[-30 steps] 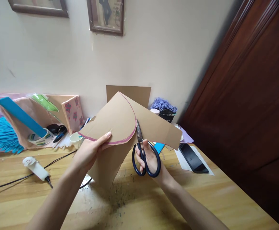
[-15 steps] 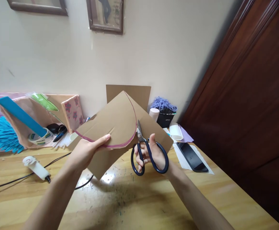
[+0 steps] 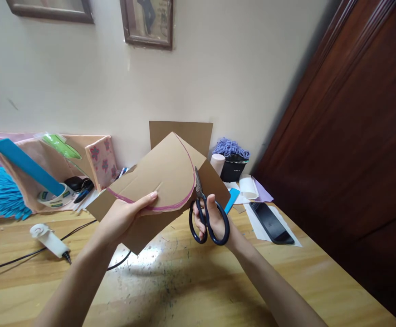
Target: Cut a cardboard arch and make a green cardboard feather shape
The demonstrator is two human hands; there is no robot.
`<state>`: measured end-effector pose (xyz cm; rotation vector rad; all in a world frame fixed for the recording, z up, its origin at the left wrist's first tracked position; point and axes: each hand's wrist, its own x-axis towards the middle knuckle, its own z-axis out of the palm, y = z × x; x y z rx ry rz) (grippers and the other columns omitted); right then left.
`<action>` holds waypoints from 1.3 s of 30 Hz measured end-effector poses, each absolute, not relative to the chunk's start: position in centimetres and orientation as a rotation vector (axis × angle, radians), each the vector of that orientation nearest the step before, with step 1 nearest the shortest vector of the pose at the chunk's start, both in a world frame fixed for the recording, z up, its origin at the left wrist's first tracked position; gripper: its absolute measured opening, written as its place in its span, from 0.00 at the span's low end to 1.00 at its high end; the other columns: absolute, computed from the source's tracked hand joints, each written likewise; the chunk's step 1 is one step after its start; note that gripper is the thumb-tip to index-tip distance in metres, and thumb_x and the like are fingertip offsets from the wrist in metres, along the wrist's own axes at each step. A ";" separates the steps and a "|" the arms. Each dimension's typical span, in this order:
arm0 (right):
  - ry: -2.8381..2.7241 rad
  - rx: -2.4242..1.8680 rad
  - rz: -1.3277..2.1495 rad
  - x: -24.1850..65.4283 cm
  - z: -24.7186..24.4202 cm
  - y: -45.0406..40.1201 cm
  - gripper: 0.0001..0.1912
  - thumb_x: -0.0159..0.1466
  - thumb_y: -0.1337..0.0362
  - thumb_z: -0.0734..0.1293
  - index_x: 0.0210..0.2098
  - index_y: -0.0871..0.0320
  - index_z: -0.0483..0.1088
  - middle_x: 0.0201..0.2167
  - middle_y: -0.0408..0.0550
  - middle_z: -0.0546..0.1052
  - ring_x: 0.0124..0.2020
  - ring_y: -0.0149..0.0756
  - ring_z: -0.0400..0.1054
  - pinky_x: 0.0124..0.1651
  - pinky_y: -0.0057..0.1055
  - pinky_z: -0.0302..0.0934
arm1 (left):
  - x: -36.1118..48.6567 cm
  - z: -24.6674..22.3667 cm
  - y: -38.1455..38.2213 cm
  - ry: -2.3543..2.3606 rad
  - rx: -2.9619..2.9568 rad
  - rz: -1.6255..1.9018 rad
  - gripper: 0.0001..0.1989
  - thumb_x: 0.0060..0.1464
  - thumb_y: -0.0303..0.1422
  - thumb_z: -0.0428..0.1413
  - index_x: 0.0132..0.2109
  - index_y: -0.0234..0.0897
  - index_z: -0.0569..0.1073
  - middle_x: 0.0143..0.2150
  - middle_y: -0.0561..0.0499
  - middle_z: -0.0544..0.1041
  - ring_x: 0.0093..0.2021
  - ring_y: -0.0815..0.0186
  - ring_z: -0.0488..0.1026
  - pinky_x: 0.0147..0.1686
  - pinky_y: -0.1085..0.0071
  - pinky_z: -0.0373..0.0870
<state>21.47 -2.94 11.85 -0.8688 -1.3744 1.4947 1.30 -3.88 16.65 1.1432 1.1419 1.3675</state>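
Right hand [image 3: 218, 222] holds the scissors [image 3: 198, 190]: I have my thumb through one dark handle loop and fingers through the other, with the handles close together. Left hand [image 3: 126, 215] grips the cardboard [image 3: 160, 175], my thumb pressed on its upper face and the fingers hidden beneath. The cardboard is tilted above the desk [image 3: 198, 290] and carries a curved purple line [image 3: 167, 209]; the scissor blades meet it just to the right of that line.

On my left, a white device [image 3: 50, 240] lies near a black cable [image 3: 82, 227]. On my right, a dark phone [image 3: 273, 223] rests on a white sheet [image 3: 297, 240]. Farther back on the left sits a roll of tape [image 3: 55, 200]; on the right, purple cord [image 3: 230, 147] lies on a black box [image 3: 234, 170]. Behind the cardboard, a brown panel [image 3: 180, 130] stands upright near the wall [image 3: 235, 68].
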 end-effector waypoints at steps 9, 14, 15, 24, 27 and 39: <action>-1.294 -0.924 1.453 21.1 11.8 -3.4 0.35 0.48 0.28 0.51 0.24 0.57 0.58 0.07 0.35 0.58 0.08 0.26 0.54 0.13 0.23 0.54 | 1.1 16.8 -3.8 1.095 1.101 1.297 0.23 0.41 0.32 0.64 0.48 0.38 0.73 0.50 0.45 0.75 0.51 0.54 0.71 0.43 0.67 0.75; -1.324 -0.907 1.435 21.3 11.9 -3.5 0.35 0.48 0.28 0.51 0.25 0.57 0.58 0.07 0.34 0.58 0.08 0.25 0.54 0.14 0.23 0.54 | 0.9 17.1 -3.7 1.083 1.041 1.254 0.24 0.41 0.30 0.64 0.48 0.37 0.72 0.47 0.46 0.77 0.46 0.57 0.74 0.36 0.72 0.77; -1.331 -0.897 1.459 21.4 12.1 -3.5 0.36 0.47 0.28 0.50 0.26 0.57 0.58 0.08 0.35 0.59 0.09 0.26 0.55 0.14 0.24 0.55 | 0.7 17.1 -3.7 1.085 1.045 1.256 0.24 0.41 0.30 0.64 0.48 0.37 0.73 0.46 0.46 0.77 0.45 0.57 0.75 0.35 0.72 0.77; -1.329 -0.933 1.420 21.6 12.3 -3.5 0.35 0.49 0.29 0.50 0.25 0.57 0.58 0.08 0.35 0.58 0.09 0.25 0.54 0.14 0.23 0.54 | 0.3 17.0 -3.4 1.121 1.009 1.227 0.23 0.36 0.28 0.66 0.44 0.35 0.75 0.39 0.46 0.80 0.40 0.55 0.77 0.33 0.69 0.79; -1.320 -1.009 1.344 21.5 12.3 -3.8 0.34 0.49 0.29 0.53 0.24 0.57 0.58 0.07 0.34 0.56 0.08 0.24 0.52 0.12 0.22 0.51 | 0.1 17.0 -3.3 1.097 0.964 1.231 0.21 0.36 0.27 0.66 0.42 0.36 0.76 0.38 0.47 0.80 0.38 0.57 0.77 0.32 0.71 0.79; -1.366 -0.957 1.450 22.6 11.7 -2.0 0.37 0.48 0.28 0.48 0.23 0.57 0.59 0.08 0.37 0.60 0.09 0.27 0.57 0.14 0.24 0.56 | 0.0 16.6 -3.3 1.056 0.975 1.155 0.11 0.39 0.26 0.65 0.34 0.33 0.78 0.38 0.47 0.80 0.37 0.61 0.78 0.33 0.76 0.78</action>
